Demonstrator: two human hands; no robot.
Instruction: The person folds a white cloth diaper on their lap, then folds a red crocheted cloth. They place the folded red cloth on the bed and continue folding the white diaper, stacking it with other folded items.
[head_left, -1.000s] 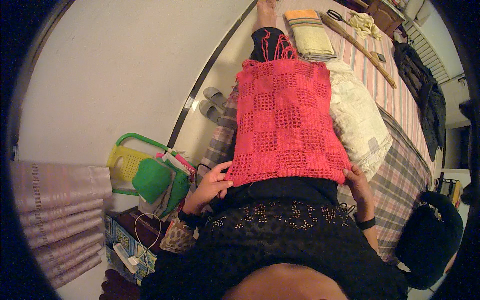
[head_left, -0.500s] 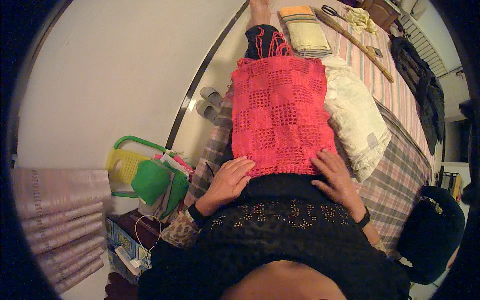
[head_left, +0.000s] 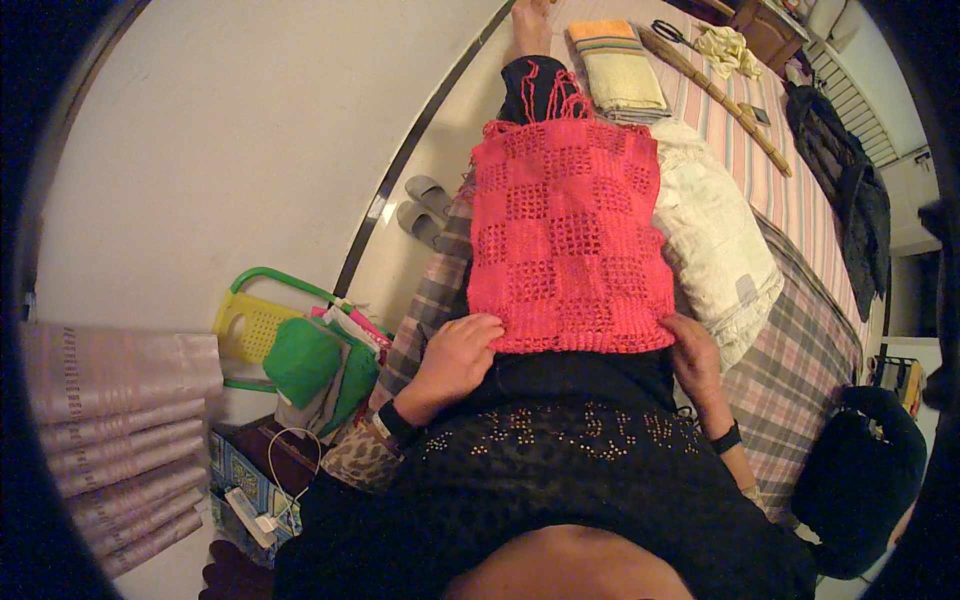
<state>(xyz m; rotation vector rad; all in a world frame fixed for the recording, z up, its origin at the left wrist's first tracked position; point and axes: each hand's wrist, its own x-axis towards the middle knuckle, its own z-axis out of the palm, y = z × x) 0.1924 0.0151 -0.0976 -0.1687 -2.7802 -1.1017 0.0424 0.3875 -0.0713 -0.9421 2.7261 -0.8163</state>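
Note:
A pinkish-red crocheted piece [head_left: 572, 235] with a checkered pattern of solid and openwork squares lies spread over my lap and legs. Loose strands of red yarn trail from its far edge. My left hand [head_left: 458, 355] has its fingers closed on the near left corner. At the near right corner, my right hand [head_left: 694, 358] pinches the edge between thumb and fingers. The near edge runs fairly straight between both hands, across my dark clothing.
On the bed to the right lie a pale pillow [head_left: 715, 245], a folded towel [head_left: 620, 75], a long wooden stick [head_left: 720, 98], scissors [head_left: 668, 32] and dark clothing [head_left: 835, 165]. A green-framed chair [head_left: 250, 325] and grey slippers [head_left: 420, 215] are on the left.
My right hand has moved outward to the right and closed on the near right corner, which now stretches wider. My left hand stays at the left corner.

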